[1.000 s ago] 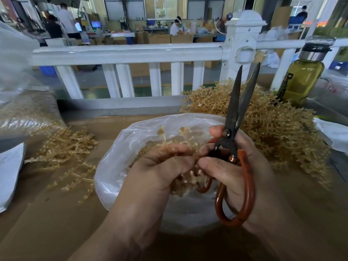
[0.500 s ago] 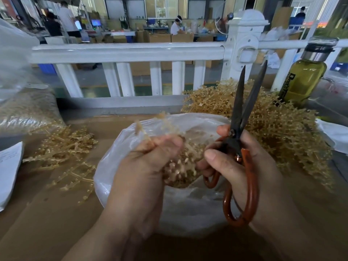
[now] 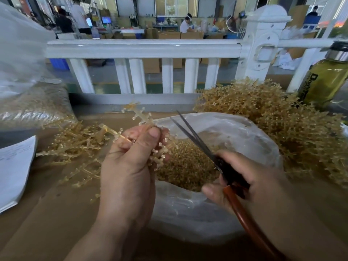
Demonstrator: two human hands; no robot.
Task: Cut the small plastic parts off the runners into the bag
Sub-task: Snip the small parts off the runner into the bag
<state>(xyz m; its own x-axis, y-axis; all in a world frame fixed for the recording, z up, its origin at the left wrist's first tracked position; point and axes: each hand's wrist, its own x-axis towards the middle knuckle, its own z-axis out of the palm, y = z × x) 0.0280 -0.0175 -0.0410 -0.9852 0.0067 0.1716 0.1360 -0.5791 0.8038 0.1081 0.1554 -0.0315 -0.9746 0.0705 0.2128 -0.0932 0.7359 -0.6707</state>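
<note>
My left hand (image 3: 130,166), mid-frame, pinches a runner (image 3: 145,119) between thumb and curled fingers. Its long axis stands nearly upright, leaning toward the upper left, with its lower end over the open bag (image 3: 188,213). My right hand (image 3: 244,178), lower right, grips the scissors (image 3: 199,140) by their handles. The blades are slightly parted and point upper left, just beside the runner. Cut parts (image 3: 188,166) lie inside the bag.

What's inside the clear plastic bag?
The bag holds a heap of small amber cut parts. The left hand, its runner and the scissors cover part of it; the bottom is hidden.
</note>
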